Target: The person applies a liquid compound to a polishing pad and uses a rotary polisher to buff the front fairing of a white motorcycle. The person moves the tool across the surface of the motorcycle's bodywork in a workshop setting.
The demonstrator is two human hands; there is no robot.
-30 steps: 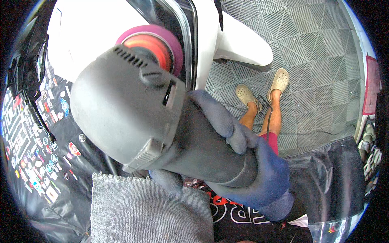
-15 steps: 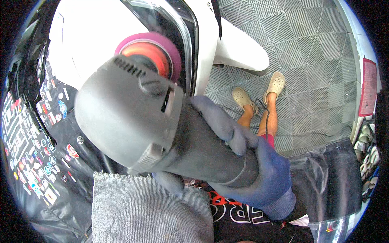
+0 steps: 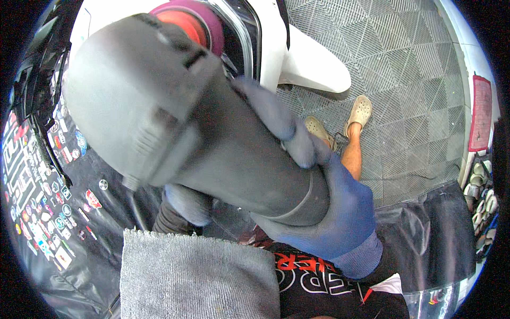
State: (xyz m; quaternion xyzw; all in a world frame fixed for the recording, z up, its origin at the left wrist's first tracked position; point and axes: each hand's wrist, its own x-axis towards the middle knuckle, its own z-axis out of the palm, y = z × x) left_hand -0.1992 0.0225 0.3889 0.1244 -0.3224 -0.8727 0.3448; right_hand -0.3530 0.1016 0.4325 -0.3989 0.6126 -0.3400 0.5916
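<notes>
The gloved fingers (image 3: 276,114) of the right hand (image 3: 329,207) are clenched around the dark grey barrel of the polisher (image 3: 212,133), wrapped over its top side, while the left hand (image 3: 188,202), also in a blue knit glove, cups the barrel from beneath at about seven o'clock of the tool; its fingertips are hidden, so how firmly it grips cannot be told. Compared with a second ago the machine fills far more of the view and its head sits higher, toward eleven o'clock, so it has been drawn closer and raised along the panel, which suggests the polishing pass is moving on to a fresh strip. The body is smooth matte plastic, thick and cylindrical, swelling into a blurred vented head. Beyond it, at twelve o'clock, the round pad (image 3: 191,21), orange with a magenta rim, meets the glossy white car panel (image 3: 297,58). At six o'clock lies a nubby grey microfibre towel (image 3: 196,276); at three o'clock, ribbed grey floor tiles (image 3: 404,80).
</notes>
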